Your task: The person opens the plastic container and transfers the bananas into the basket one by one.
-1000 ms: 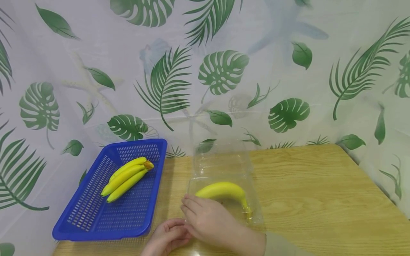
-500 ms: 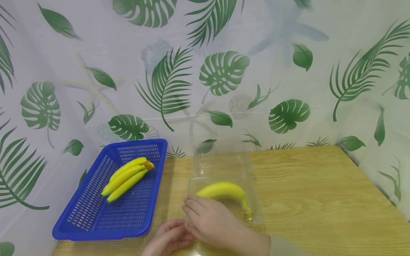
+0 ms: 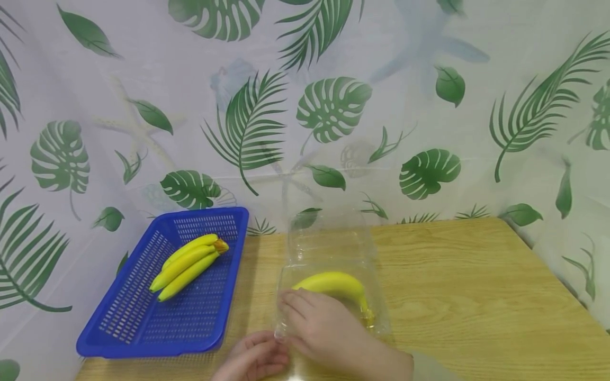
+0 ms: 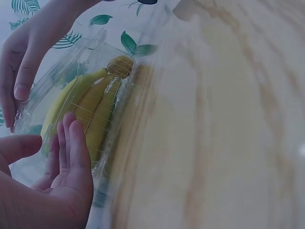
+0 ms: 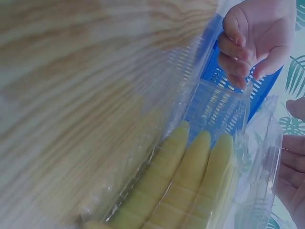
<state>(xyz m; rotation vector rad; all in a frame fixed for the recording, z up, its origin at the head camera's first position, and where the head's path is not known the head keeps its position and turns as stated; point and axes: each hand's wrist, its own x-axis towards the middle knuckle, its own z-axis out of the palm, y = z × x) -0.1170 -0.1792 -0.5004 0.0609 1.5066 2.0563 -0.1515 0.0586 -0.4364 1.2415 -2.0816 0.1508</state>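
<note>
A clear plastic clamshell box [image 3: 329, 241] stands on the table with its lid raised toward the wall. Inside its base lies a bunch of bananas [image 3: 335, 282], seen through the plastic in both wrist views. My right hand [image 3: 321, 324] reaches over the box's near left part, its fingers fairly straight and covering part of the bananas. Beside the box's near left corner is my left hand [image 3: 254, 357], fingers loosely bent. In the left wrist view its thumb [image 4: 21, 145] and fingers stand apart with nothing between them. Whether either hand touches the plastic is hard to tell.
A blue plastic basket [image 3: 229, 296] stands to the left, holding another bunch of bananas [image 3: 188, 264]. The wooden table [image 3: 457, 286] extends to the right of the box. Behind it hangs a leaf-printed sheet [image 3: 329, 159].
My right hand has shifted slightly to the right over the box. My left hand has drawn slightly down, so the gap between the hands is wider. The box and bananas stay in place.
</note>
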